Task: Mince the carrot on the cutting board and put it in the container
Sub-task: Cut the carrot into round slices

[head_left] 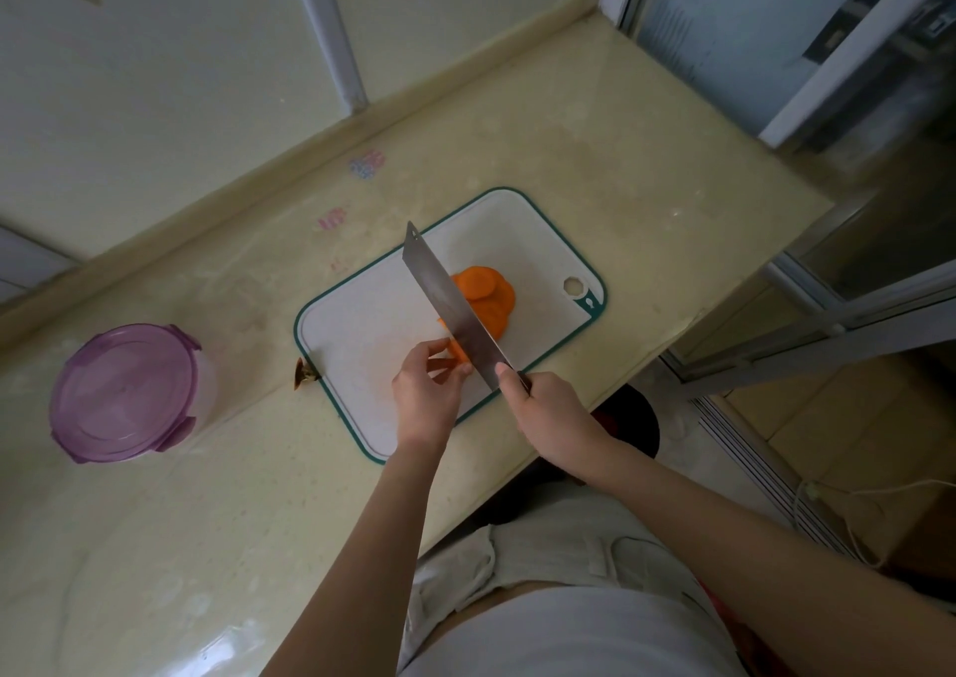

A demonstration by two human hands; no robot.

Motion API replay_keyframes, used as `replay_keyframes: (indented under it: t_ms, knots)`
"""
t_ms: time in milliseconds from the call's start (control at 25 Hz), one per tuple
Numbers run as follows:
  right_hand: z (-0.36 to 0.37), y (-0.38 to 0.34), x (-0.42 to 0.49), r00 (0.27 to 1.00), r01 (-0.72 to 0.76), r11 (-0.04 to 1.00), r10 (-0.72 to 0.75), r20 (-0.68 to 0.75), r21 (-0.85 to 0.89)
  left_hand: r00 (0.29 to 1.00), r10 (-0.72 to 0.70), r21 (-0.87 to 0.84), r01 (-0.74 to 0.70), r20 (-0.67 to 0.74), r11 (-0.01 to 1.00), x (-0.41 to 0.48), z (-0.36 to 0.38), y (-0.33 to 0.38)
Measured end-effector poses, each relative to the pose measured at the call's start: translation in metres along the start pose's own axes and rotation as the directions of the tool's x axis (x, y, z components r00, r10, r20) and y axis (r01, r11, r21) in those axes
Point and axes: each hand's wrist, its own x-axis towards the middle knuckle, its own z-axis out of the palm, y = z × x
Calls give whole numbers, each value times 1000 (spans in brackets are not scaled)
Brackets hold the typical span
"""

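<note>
A white cutting board with a green rim lies on the beige counter. On it sit orange carrot slices in a fanned pile. My right hand grips the handle of a broad steel cleaver, whose blade stands edge-down across the carrot. My left hand pinches the carrot's near end right beside the blade. A round container with a purple clip lid on it stands at the left of the counter, well away from the board.
A small brown carrot stub lies at the board's left edge. The counter edge runs diagonally just behind my right hand. A window frame and wall ledge bound the far side. A white cable lies on the floor at right.
</note>
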Motion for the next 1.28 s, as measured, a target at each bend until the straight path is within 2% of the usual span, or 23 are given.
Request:
replay_keyframes:
  t_ms: [400,800,1080,1280]
  knots:
    - [0,-19,14,999,-33,999,33,38,-2,999,39,44,-39,4,998,3,0,-3]
    - [0,-25,14,998,46,995,-42,45,-91,1000,6,-6,-6,-14,1000,2,0,-2]
    - [-4,-8,2,998,-61,992,64,24,-108,1000,5,56,-4,-5,998,3,1,0]
    - [-1,-8,7,999,-44,990,46,9,-133,1000,13,58,-13,1,998,6,0,0]
